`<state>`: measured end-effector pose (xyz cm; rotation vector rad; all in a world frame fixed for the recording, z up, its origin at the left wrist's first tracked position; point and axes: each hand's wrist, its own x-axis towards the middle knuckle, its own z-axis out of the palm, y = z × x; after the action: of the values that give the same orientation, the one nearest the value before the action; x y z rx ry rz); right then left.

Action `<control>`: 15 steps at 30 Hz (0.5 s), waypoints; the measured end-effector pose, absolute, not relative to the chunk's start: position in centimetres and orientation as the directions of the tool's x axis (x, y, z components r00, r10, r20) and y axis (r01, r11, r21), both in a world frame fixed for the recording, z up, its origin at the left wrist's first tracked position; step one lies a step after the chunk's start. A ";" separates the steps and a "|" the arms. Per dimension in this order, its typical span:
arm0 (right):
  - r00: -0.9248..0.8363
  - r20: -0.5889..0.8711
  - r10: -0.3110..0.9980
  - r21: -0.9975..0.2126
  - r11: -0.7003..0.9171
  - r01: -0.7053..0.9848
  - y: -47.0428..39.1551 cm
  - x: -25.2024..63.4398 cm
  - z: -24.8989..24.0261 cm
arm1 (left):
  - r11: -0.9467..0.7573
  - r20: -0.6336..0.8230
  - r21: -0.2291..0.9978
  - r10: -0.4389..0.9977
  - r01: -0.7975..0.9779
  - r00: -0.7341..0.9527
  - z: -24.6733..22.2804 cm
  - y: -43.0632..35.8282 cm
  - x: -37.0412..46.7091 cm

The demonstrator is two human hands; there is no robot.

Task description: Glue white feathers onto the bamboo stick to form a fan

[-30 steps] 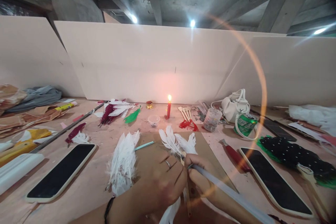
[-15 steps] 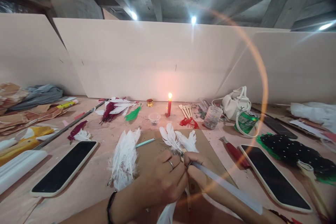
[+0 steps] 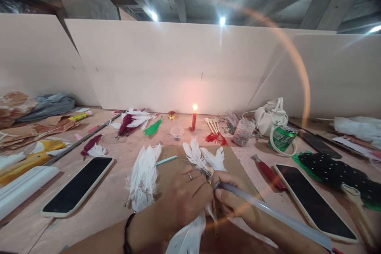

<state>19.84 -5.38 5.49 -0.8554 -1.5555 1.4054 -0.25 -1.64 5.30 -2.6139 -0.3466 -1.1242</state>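
Observation:
My left hand (image 3: 187, 194), a ring on one finger, is closed around the wooden handle (image 3: 216, 222) of a small feather fan. White feathers (image 3: 195, 154) spread out beyond its fingertips. Pinched in my right hand (image 3: 235, 192) is a long translucent glue stick (image 3: 274, 212), its dark tip at the base of the feathers. My fingers cover the spot where tip and handle meet. Below my hands lies a large white feather (image 3: 189, 236). A pile of white feathers (image 3: 145, 174) rests on the left side of a brown board (image 3: 169, 170), near a pale turquoise strip (image 3: 166, 160).
A lit red candle (image 3: 194, 121) stands beyond the board. Farther right are small wooden handles with red tassels (image 3: 214, 131), a clear cup (image 3: 243, 131), a green can (image 3: 282, 139) and a red-handled knife (image 3: 269, 172). Phones (image 3: 79, 186) lie on both sides.
The glue stick reaches farther toward the lower right, and more of the large white feather below my hands shows. The whole view has shifted slightly. Both hands keep their hold.

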 end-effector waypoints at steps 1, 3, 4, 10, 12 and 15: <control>-0.422 0.127 0.897 -0.991 0.104 -0.078 -5.4 19.9 5.4 | -0.932 0.733 -0.158 0.110 0.326 0.671 5.3 -1.7 -0.3; -0.447 0.107 0.888 -0.992 0.063 -0.113 -5.5 19.9 5.2 | -0.928 0.733 -0.166 0.111 0.334 0.671 5.4 -1.7 -0.3; -0.451 0.108 0.886 -0.991 0.059 -0.121 -5.5 19.9 5.3 | -0.926 0.731 -0.168 0.113 0.337 0.673 5.5 -1.8 -0.3; -0.377 0.162 0.912 -0.985 0.174 -0.002 -5.9 19.8 5.8 | -0.925 0.734 -0.158 0.125 0.346 0.668 5.7 -2.3 -0.3; -0.346 0.200 0.917 -0.973 0.228 0.041 -5.8 19.6 5.7 | -0.932 0.734 -0.112 0.157 0.345 0.661 5.4 -2.4 -0.3; -0.308 0.263 0.914 -0.945 0.308 0.107 -5.4 19.5 5.1 | -0.932 0.688 -0.058 0.222 0.357 0.691 4.3 -2.0 -0.3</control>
<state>19.46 -5.43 5.07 -0.9393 -1.6632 1.1113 -0.26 -2.03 4.27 -2.7135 -0.4691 -1.0680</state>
